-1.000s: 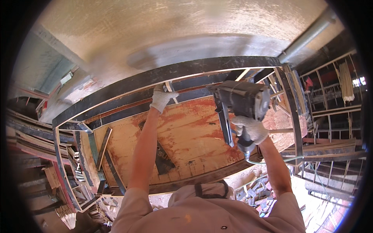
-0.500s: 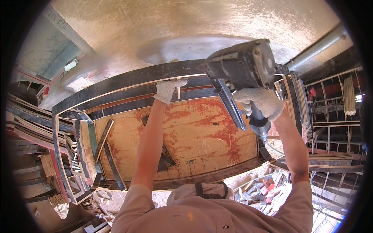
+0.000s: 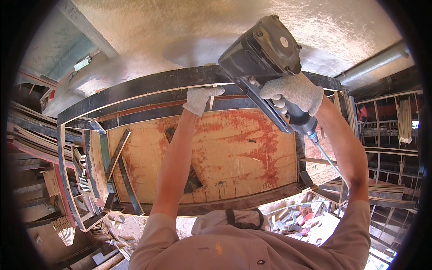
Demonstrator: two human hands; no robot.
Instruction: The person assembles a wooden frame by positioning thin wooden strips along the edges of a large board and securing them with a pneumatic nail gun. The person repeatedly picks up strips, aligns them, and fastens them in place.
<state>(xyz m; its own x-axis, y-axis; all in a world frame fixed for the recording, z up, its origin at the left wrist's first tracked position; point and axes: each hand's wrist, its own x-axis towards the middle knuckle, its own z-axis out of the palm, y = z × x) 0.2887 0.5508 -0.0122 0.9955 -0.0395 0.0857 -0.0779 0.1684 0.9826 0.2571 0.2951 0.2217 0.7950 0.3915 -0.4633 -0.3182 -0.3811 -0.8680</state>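
My right hand [image 3: 294, 92], in a pale knit glove, grips a black nail gun [image 3: 256, 49] by its handle. The gun is raised and tilted, its body over the long dark board [image 3: 148, 90] of a wooden frame and its slim magazine slanting down to the right. A hose [image 3: 330, 157] runs from the handle's base along my right forearm. My left hand [image 3: 199, 100], in a matching glove, is closed at the frame's upper edge, thumb across a short pale wooden strip [image 3: 212, 103]. Its other fingers are partly hidden. Where the gun's nose meets the board is out of sight.
Inside the frame is a stained plywood panel [image 3: 238, 153] with loose dark battens [image 3: 130, 186] leaning on it. Stacked boards [image 3: 36, 139] lie to the left, racks with wooden strips [image 3: 405, 121] stand at right, and scrap [image 3: 297, 220] is piled below. A metal pipe [image 3: 373, 60] runs at upper right.
My right hand and the nail gun have moved up and left, and the gun has tilted. My left hand has shifted slightly right and down, still at the strip.
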